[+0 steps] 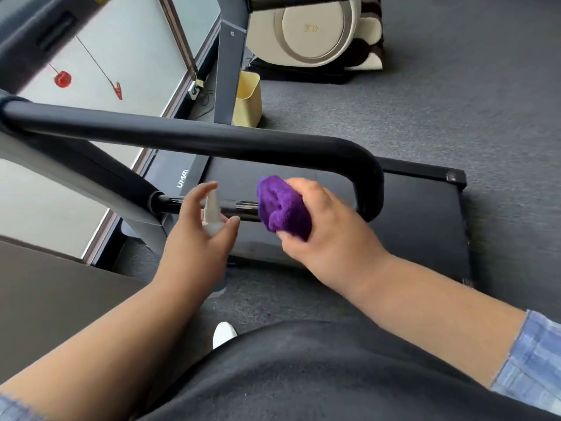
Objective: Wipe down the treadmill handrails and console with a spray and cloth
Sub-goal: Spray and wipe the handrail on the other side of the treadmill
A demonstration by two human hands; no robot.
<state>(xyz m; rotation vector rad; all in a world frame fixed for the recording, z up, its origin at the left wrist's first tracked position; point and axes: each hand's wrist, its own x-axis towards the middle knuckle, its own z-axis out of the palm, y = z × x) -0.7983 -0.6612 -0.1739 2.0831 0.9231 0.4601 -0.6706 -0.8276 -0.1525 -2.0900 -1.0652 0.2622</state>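
Observation:
A black padded handrail (212, 141) runs across the middle of the view and curves down at its right end. Below it a thin glossy black bar (236, 206) sticks out from the treadmill frame. My right hand (328, 226) grips a bunched purple cloth (282, 208) against that thin bar. My left hand (200, 238) holds a small clear spray bottle (212, 214), with the index finger raised over its nozzle, just left of the cloth. The console is not in sight.
The black treadmill deck (419, 214) lies beneath the bars on grey carpet. A yellow bin (247, 98) stands by a grey upright post (226, 71). A cream round machine (315, 28) sits behind. A red clip (117, 90) and a red knob (62, 79) hang at left.

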